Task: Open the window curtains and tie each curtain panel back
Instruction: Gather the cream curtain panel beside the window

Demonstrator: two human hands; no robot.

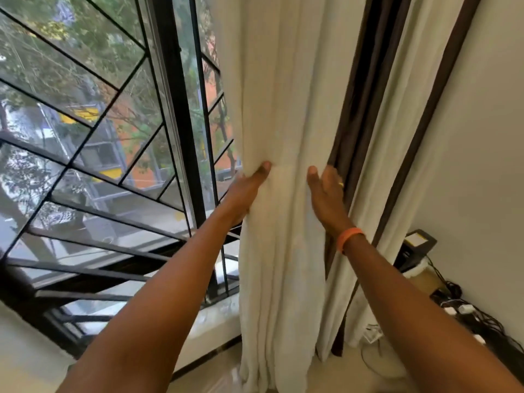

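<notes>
Cream curtain panel [283,114] gathered into 1 bundle hanging just right of the window frame [181,109], long axis vertical, running from top of view down to the floor. Left grip [246,191] wrapped round the bundle's window-side edge, thumb across the front. Right grip [326,191] pressed flat on the far side beside the brown band [351,109], fingers straight, clamping nothing. Both grips level, on opposite sides; neither nearer. No tieback visible.
</notes>
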